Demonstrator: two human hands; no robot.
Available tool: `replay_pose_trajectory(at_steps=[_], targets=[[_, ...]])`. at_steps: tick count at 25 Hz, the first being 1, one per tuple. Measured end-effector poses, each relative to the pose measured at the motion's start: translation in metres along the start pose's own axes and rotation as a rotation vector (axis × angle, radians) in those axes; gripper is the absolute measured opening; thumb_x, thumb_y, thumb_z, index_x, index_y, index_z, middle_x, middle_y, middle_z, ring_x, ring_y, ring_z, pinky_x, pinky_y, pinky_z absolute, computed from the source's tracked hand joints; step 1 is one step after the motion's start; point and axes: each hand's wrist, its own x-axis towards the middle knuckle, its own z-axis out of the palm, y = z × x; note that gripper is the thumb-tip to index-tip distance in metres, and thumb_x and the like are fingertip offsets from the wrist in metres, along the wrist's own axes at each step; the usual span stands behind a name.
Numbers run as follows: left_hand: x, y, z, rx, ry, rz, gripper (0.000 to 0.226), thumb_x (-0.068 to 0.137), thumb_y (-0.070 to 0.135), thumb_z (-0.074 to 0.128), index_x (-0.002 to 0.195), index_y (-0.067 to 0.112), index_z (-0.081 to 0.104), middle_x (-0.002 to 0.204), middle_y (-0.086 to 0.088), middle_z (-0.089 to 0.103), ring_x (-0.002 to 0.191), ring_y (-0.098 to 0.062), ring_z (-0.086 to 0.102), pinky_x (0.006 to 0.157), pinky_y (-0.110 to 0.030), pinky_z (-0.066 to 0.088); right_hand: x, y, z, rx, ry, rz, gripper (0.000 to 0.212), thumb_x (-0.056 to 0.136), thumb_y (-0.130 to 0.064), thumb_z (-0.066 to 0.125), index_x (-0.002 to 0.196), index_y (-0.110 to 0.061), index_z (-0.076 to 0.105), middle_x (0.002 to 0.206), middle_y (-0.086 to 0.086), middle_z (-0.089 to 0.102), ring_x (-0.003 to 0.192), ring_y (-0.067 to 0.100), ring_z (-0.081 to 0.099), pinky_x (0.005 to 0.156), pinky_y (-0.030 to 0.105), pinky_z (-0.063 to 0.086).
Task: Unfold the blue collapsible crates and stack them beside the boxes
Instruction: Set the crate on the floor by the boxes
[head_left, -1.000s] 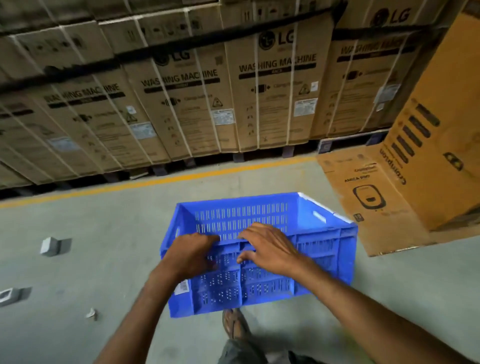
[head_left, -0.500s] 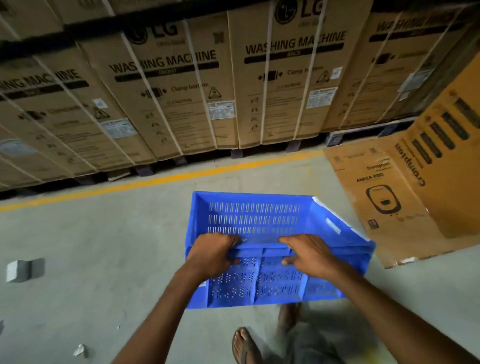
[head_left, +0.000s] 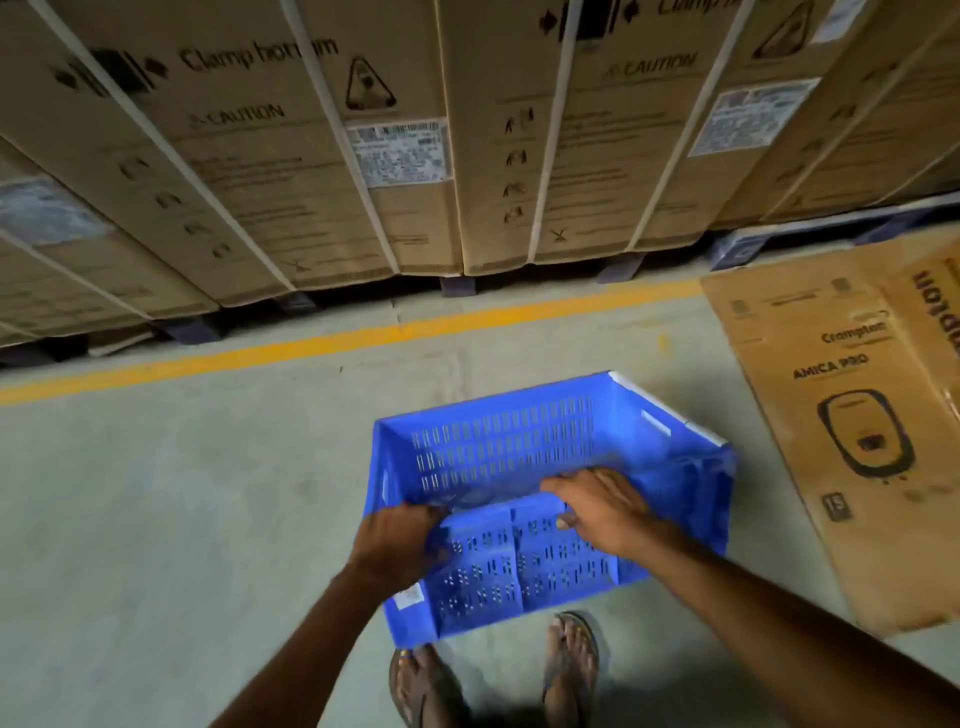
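Head view is showing the row of strapped washing-machine cartons (head_left: 311, 156) standing on pallet feet along the far edge of the floor (head_left: 156, 493), with a yellow line (head_left: 260, 358) running just in front of them and a flattened carton (head_left: 831, 415) lying at the right edge. The blue crate (head_left: 519, 447) is hanging clear of the floor on the near side of that line, its walls looking raised and its open top tipping away from the person. The left grip (head_left: 400, 545) is grasping the near wall's rim at its left end, and the right grip (head_left: 602, 509) is grasping the same rim further right, fingers curling inside and thumb outside. The step in hand is likely the carry to the cartons. Doing it well is probably meaning levelling the crate, since a hold on one wall alone is letting the far side droop, and setting it square to the row. Whether the walls are latching fully cannot be told, so pressing each corner before stacking seems wise.
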Motion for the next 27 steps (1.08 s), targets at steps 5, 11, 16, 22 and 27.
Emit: replay_pose_trajectory(at_steps=[5, 11, 16, 22, 27], targets=[[0.151, -0.05, 0.062, 0.085, 0.295, 0.031, 0.036, 0.086, 0.05, 0.068, 0.116, 0.032, 0.067, 0.091, -0.011, 0.076, 0.083, -0.038, 0.072, 0.066, -0.041, 0.056, 0.15, 0.055, 0.074, -0.152, 0.163, -0.002, 0.021, 0.083, -0.006, 0.069, 0.096, -0.018, 0.058, 0.097, 0.005, 0.072, 0.092, 0.03, 0.07, 0.071, 0.036, 0.049], [0.246, -0.099, 0.152, 0.132, 0.3, -0.069, 0.026, 0.091, 0.036, 0.064, 0.115, 0.028, 0.068, 0.098, -0.016, 0.073, 0.09, -0.04, 0.07, 0.072, -0.042, 0.054, 0.243, 0.085, 0.179, -0.306, 0.255, -0.021, 0.022, 0.072, -0.011, 0.079, 0.084, -0.017, 0.062, 0.073, 0.006, 0.068, 0.069, 0.03, 0.068, 0.059, 0.034, 0.049], [0.258, -0.104, 0.201, 0.153, 0.18, -0.073, 0.023, 0.084, 0.017, 0.064, 0.104, 0.024, 0.072, 0.089, -0.014, 0.073, 0.085, -0.039, 0.07, 0.07, -0.04, 0.053, 0.244, 0.115, 0.225, -0.206, 0.159, 0.095, 0.025, 0.087, -0.016, 0.063, 0.11, -0.025, 0.065, 0.096, 0.004, 0.073, 0.091, 0.032, 0.069, 0.074, 0.038, 0.052], [0.276, -0.104, 0.202, 0.185, 0.183, -0.041, 0.027, 0.085, 0.019, 0.06, 0.109, 0.027, 0.07, 0.095, -0.009, 0.073, 0.091, -0.036, 0.069, 0.076, -0.038, 0.052, 0.249, 0.122, 0.214, -0.207, 0.256, 0.107, 0.029, 0.077, -0.002, 0.066, 0.099, -0.021, 0.07, 0.086, 0.009, 0.072, 0.084, 0.036, 0.069, 0.071, 0.04, 0.051], [0.283, -0.099, 0.199, 0.196, 0.194, 0.012, 0.027, 0.089, 0.017, 0.056, 0.111, 0.025, 0.069, 0.098, -0.006, 0.072, 0.09, -0.033, 0.069, 0.073, -0.035, 0.05, 0.254, 0.124, 0.206, -0.214, 0.176, 0.238, 0.021, 0.088, -0.012, 0.061, 0.102, -0.025, 0.069, 0.096, 0.009, 0.073, 0.096, 0.034, 0.067, 0.079, 0.037, 0.048]])
